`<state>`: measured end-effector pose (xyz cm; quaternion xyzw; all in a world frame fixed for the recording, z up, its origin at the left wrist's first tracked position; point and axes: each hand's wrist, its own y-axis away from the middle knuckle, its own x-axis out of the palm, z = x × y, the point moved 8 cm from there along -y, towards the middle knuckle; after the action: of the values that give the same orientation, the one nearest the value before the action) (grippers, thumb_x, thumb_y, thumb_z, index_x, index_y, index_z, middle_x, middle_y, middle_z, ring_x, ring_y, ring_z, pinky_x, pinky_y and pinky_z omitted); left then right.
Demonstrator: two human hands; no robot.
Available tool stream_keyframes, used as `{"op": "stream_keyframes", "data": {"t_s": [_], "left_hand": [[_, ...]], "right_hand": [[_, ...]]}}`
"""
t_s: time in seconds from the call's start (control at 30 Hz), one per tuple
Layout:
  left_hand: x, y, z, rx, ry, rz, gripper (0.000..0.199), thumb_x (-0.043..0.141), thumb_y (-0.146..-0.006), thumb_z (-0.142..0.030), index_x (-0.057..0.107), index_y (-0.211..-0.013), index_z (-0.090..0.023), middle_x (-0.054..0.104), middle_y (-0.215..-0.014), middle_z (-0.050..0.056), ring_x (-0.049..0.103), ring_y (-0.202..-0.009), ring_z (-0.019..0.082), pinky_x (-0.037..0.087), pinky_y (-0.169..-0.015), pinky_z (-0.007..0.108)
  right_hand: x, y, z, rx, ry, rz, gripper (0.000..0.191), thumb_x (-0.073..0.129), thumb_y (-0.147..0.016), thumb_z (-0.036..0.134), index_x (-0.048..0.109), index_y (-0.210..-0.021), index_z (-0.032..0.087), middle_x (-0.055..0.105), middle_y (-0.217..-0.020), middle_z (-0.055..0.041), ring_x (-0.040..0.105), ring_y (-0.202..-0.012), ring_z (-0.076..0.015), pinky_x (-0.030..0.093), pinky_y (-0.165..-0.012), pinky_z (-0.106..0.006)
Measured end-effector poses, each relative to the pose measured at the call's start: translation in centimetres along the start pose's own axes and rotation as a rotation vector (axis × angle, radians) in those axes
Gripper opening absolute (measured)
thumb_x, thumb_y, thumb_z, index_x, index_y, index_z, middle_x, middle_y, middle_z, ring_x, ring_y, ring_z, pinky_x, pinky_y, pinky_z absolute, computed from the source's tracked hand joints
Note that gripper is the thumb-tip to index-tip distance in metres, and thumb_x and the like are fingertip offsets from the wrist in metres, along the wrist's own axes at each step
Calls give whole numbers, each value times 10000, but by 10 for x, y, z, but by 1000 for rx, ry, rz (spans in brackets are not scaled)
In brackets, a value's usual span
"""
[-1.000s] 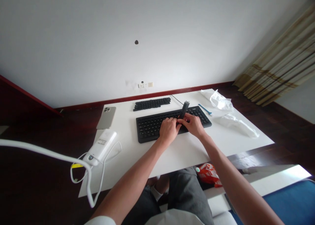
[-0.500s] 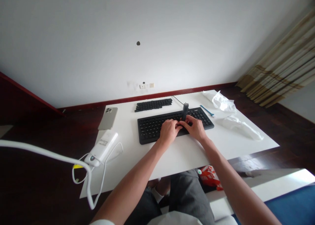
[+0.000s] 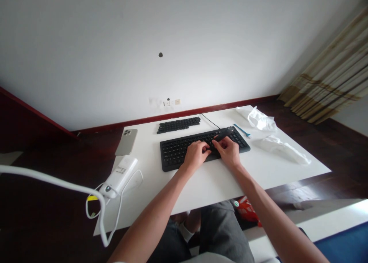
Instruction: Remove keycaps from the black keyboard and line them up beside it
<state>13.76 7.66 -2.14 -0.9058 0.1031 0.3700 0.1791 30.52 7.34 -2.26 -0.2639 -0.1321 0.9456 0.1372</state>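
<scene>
A black keyboard (image 3: pixel 175 163) lies on the white table, its cable running back from the rear edge. My left hand (image 3: pixel 196 155) rests over its middle with curled fingers. Thumb and index are close together at the keys, and whatever they hold is too small to make out. Just to the right, my right hand (image 3: pixel 228 151) is closed around a black stick-like tool (image 3: pixel 224 133). That tool is tilted low, its thick end pointing right and away from me. Its other end is hidden by the fingers.
Behind the keyboard lie rows of loose black keycaps (image 3: pixel 178 125). A blue brush-like tool (image 3: pixel 242 130) and crumpled white wrapping (image 3: pixel 258 119) are on the right. To the left are a phone (image 3: pixel 126 142) and a white power bank (image 3: pixel 122 175) with a white cable.
The black tool has gone from nearly upright to tilted low toward the right in my right hand. My left hand has shifted slightly left, leaving a small gap between the hands.
</scene>
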Motion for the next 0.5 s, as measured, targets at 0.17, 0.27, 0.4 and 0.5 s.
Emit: {"op": "stream_keyframes", "data": {"t_s": [0.17,0.27,0.4,0.5], "left_hand": [[-13,-1,3,-29,-36,-66,94,751,-899,-265,763,-983,-225,648,-789,-27,608,-722,118,469,-716,237],[-37,-5,8,-21,-101,-178,125,709,-935,-310,758,-1022,-235,620,-802,-25,587,-719,117,451,-701,237],[-68,-18,27,-86,-258,-211,125,685,-950,-322,761,-1006,-241,646,-827,-6,618,-760,143,451,-698,253],[-75,-35,41,-132,-355,-106,127,705,-934,-331,777,-1004,-252,726,-910,17,678,-840,178,473,-722,271]], "right_hand": [[-2,-1,-4,20,-20,-18,389,696,-890,535,742,-1027,174,679,-679,-19,556,-585,-167,418,-572,-282],[-1,-2,-5,14,-15,-7,392,695,-887,548,741,-1003,176,689,-680,-22,566,-589,-171,420,-581,-286],[-1,-2,-5,21,-32,1,417,669,-899,569,741,-1009,173,693,-673,-30,578,-589,-182,424,-584,-295],[-1,-1,-4,28,-41,16,418,661,-907,565,744,-1050,181,683,-661,-21,586,-596,-185,431,-594,-296]]}}
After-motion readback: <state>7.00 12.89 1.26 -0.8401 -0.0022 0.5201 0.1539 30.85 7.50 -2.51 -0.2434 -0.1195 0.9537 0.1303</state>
